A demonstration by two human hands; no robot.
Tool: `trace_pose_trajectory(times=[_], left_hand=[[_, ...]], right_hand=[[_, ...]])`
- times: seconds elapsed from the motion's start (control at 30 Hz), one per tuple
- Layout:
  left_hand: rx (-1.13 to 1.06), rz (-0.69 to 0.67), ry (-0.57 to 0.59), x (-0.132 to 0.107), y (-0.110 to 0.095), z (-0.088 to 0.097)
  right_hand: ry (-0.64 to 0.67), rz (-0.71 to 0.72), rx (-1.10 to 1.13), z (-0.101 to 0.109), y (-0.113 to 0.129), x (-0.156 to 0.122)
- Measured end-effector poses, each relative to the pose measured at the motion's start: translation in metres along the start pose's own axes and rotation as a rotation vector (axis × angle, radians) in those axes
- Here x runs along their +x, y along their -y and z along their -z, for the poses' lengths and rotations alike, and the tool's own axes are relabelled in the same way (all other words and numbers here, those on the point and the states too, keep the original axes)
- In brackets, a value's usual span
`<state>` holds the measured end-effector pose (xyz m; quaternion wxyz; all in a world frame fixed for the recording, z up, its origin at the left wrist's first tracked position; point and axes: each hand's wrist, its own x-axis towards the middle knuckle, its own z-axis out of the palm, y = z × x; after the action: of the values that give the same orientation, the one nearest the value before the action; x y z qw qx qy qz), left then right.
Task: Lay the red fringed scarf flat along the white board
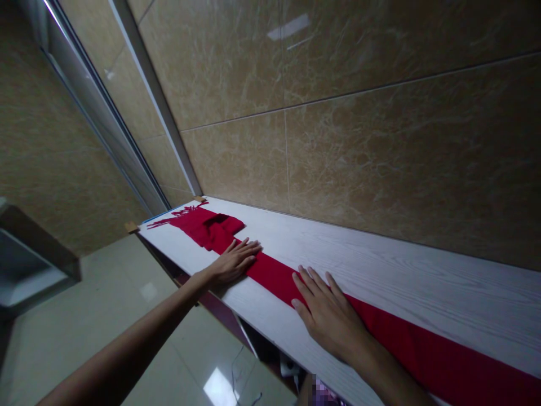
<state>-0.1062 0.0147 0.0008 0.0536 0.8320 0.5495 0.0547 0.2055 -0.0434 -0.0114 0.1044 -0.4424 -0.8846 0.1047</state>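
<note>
A long red scarf [270, 273] with a fringed end lies stretched along a white wood-grain tabletop [380, 265]. Its far part is bunched and folded over near the table's left end. My left hand [234, 260] lies flat on the scarf just below that bunched part, fingers stretched out. My right hand [327, 313] presses flat on the scarf further right, fingers spread. Neither hand holds anything.
A tan marble-look tiled wall [359, 129] runs directly behind the table. The table's left end [139, 225] meets a metal door frame [105, 118]. Glossy floor tiles [127, 316] lie below, with cables under the table edge [240, 366].
</note>
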Motion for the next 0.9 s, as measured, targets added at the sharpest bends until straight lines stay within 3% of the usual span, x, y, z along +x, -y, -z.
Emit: trace_pose_trajectory(times=[0.1, 0.27, 0.37, 0.47, 0.6, 0.7, 0.9], left_hand=[[0.017, 0.054, 0.117, 0.007, 0.012, 0.000], [0.120, 0.115, 0.113, 0.016, 0.065, 0.002], [0.159, 0.112, 0.119, 0.019, 0.079, 0.003], [0.175, 0.081, 0.089, 0.021, 0.066, 0.006], [0.102, -0.090, -0.095, 0.031, 0.029, 0.007], [0.043, -0.104, -0.184, 0.045, 0.010, 0.004], [-0.052, -0.050, -0.146, 0.066, 0.003, 0.002]], right_hand=[[-0.023, 0.008, -0.005, -0.002, -0.001, 0.000], [-0.042, 0.017, -0.005, -0.003, -0.001, 0.000], [-0.054, 0.015, 0.010, -0.004, -0.001, 0.000], [-0.081, 0.008, 0.031, -0.006, -0.002, -0.001], [-0.080, 0.010, 0.026, -0.006, -0.002, -0.001], [-0.062, 0.002, 0.016, -0.006, -0.001, 0.000], [-0.075, -0.002, -0.002, -0.006, 0.000, -0.002]])
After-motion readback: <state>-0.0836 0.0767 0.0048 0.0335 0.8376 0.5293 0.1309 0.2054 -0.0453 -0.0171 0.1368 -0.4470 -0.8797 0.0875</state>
